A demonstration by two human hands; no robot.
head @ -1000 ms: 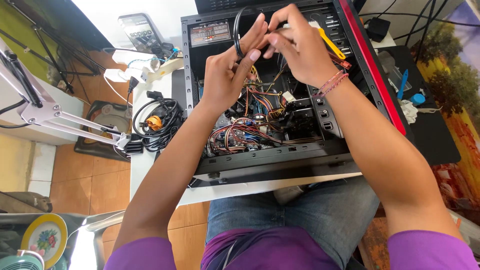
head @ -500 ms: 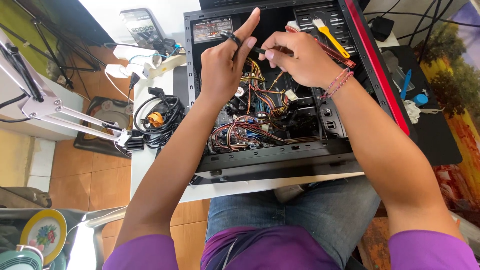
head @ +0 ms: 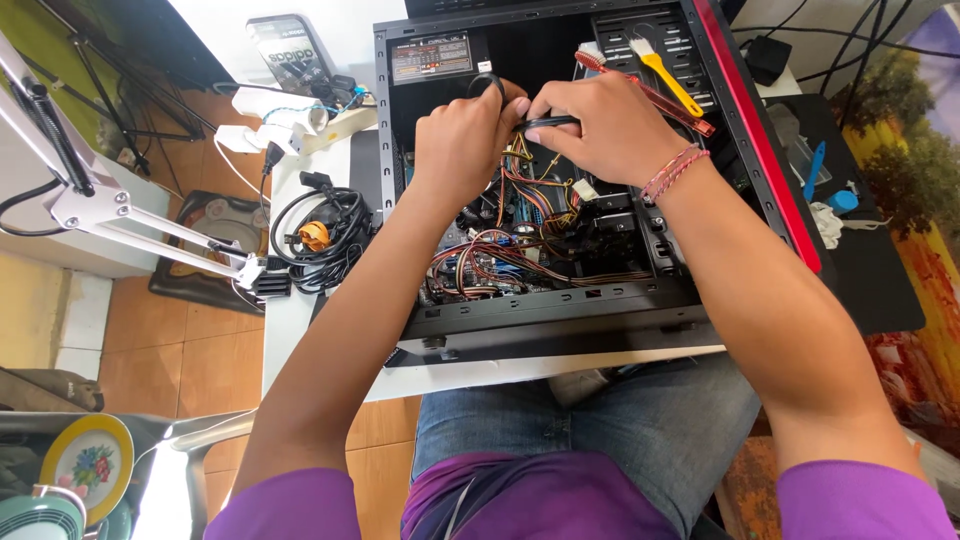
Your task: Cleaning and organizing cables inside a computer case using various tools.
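Note:
An open black computer case (head: 560, 325) with a red front edge lies on its side on a white table. Coloured wires (head: 500, 265) and a motherboard fill its inside. My left hand (head: 462, 140) and my right hand (head: 600, 125) meet over the upper middle of the case. Both pinch the same thin black cable (head: 545, 122), which loops up past my left fingers. A red braided bracelet (head: 675, 170) sits on my right wrist. A yellow-handled brush (head: 668, 80) and a red-handled brush (head: 665, 100) lie in the case beyond my right hand.
A coil of black cables (head: 320, 230) lies on the table to the left of the case. A white lamp arm (head: 130, 220) reaches in from the left. On the right, a black mat (head: 860, 270) holds a blue tool (head: 815, 170).
Both hands have drawn lower and closer together over the case. My left fingers, spread upward before, now curl around the black cable with my right hand.

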